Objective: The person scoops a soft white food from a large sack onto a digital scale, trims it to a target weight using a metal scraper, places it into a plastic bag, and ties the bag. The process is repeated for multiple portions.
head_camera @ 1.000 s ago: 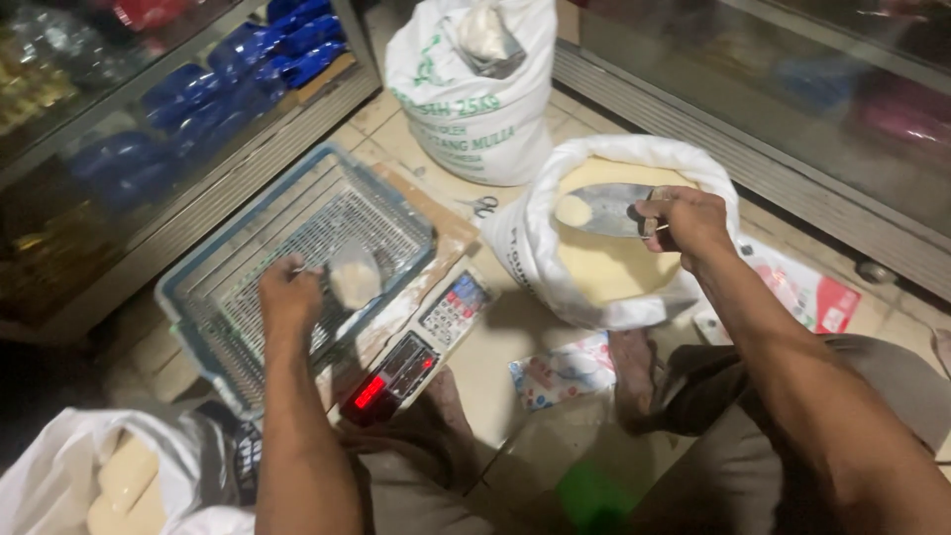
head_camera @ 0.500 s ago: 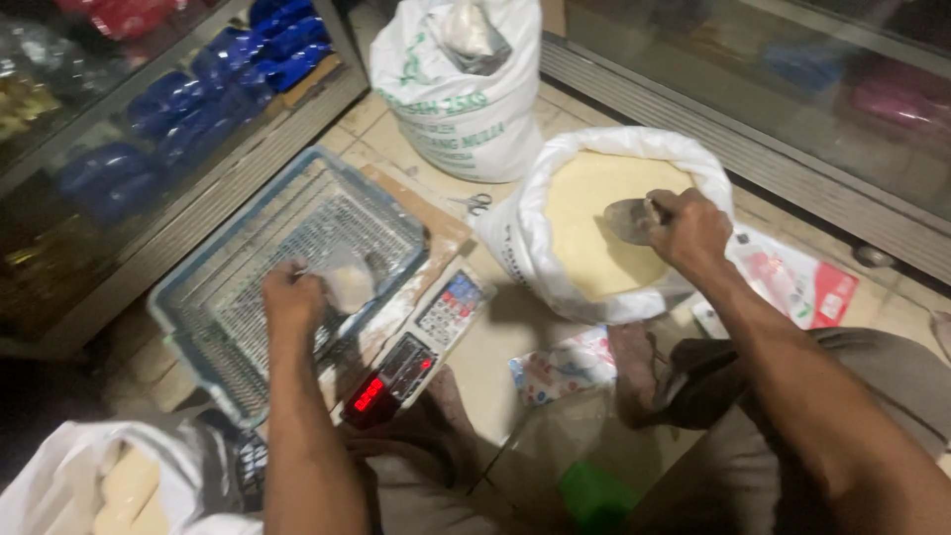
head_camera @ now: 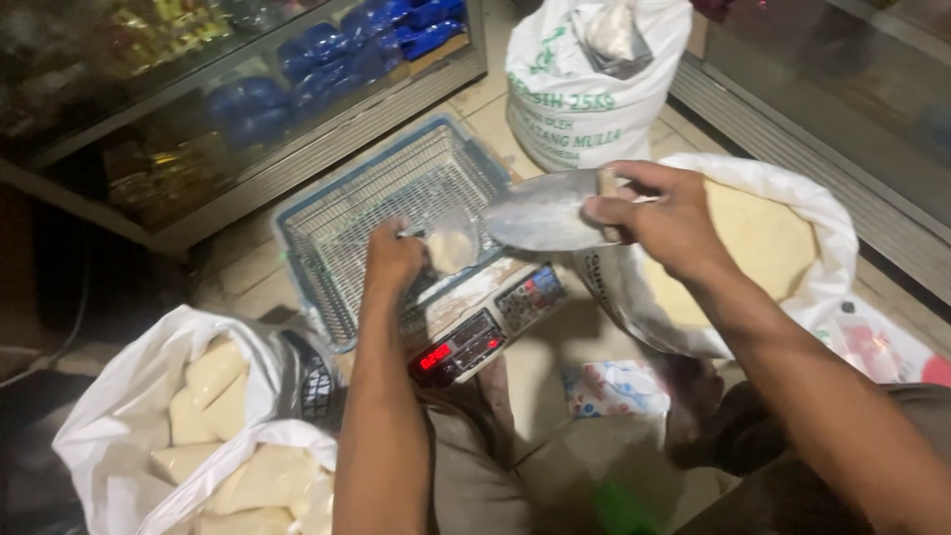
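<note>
My right hand (head_camera: 666, 220) grips a metal scoop (head_camera: 543, 213) and holds it above the scale, its blade pointing left toward a small clear plastic bag (head_camera: 449, 243). My left hand (head_camera: 392, 260) holds that bag open inside a blue-rimmed wire basket (head_camera: 347, 213) that rests on a digital scale (head_camera: 487, 327) with a red display. To the right, an open white sack (head_camera: 773, 233) holds pale yellowish powder.
A closed white printed sack (head_camera: 584, 84) stands behind. A white plastic bag (head_camera: 213, 426) of filled pale packets lies at lower left. Glass display cabinets (head_camera: 228, 89) line the left and right sides. Crumpled printed wrappers (head_camera: 614, 386) lie on the tiled floor.
My right hand lifted the scoop out of the open sack and carried it left to the small bag. My left hand stayed on the bag in the basket.
</note>
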